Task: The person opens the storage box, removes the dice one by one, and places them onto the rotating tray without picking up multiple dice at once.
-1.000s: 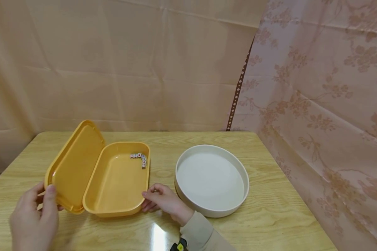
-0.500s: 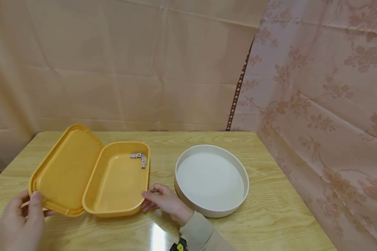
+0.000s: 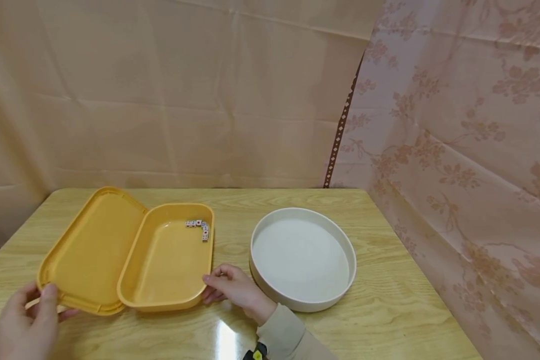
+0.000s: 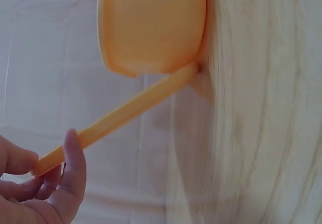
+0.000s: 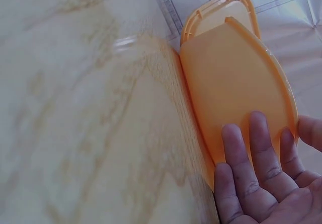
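Observation:
A yellow plastic box (image 3: 171,270) stands on the table with its lid (image 3: 90,250) swung out to the left. In the left wrist view the lid (image 4: 131,110) slants up from the tabletop to my left hand. My left hand (image 3: 24,320) pinches the lid's near left corner between thumb and fingers. At the box's near right corner, my right hand (image 3: 234,287) holds on, thumb at the rim and fingers along the outer wall, as the right wrist view shows. Several small white dice (image 3: 204,231) lie in the box's far right corner, in a bent row.
Right of the box stands a round, shallow white tray (image 3: 302,255), close to my right hand. The wood-grain table (image 3: 387,300) ends at a beige curtain (image 3: 198,100) behind and a pink floral cloth (image 3: 490,150) on the right.
My left hand has swung the lid further down and to the left, away from the box. The right hand, box, dice and tray have stayed in place.

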### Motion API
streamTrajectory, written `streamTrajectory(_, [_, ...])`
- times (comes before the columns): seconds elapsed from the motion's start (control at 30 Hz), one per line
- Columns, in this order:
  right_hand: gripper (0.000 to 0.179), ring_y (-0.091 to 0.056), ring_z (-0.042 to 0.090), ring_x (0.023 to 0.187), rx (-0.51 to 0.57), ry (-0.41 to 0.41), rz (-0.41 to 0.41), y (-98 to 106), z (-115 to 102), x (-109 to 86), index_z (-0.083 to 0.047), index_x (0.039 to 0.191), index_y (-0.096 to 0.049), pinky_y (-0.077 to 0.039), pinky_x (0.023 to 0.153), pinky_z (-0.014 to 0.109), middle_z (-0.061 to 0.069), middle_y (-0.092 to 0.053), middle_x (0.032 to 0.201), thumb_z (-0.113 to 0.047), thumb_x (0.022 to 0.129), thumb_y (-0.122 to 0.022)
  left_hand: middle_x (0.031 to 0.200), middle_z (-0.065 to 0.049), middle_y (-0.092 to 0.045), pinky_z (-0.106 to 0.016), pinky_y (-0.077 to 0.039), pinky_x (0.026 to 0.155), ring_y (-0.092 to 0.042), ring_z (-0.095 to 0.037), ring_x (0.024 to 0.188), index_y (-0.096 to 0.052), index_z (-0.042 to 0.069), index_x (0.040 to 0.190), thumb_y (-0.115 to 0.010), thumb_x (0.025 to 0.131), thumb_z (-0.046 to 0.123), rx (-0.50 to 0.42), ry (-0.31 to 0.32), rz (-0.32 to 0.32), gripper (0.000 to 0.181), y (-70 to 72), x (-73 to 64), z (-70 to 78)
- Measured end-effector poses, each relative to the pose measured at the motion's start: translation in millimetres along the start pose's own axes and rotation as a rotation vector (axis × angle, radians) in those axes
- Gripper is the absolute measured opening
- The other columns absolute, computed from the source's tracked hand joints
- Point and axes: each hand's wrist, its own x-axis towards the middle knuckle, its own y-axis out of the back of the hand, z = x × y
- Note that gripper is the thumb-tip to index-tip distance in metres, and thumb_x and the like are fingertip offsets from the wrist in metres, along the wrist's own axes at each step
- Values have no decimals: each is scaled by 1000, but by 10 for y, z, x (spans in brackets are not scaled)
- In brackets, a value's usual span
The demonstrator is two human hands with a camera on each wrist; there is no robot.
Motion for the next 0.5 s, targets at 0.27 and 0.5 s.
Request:
streamTrajectory(0.27, [18,-72,19,73,-6,1,1,-9,-21,-5,0,97,-60,-60,74,30,29,-71,94,-17,99,-60,109,-10,-41,-19,-55,49,-46,12,61,-21,-8,152,-38,103,16,-91,29,-62,57,98,237,-166])
streamTrajectory(0.5, [19,-71,15,71,-30,0,1,-3,-37,6,-1,97,-61,-57,70,24,27,-72,93,-20,99,-60,89,5,-46,-26,-56,47,-50,9,57,-23,-7,150,-45,101,15,-42,5,-156,58,225,459,-441])
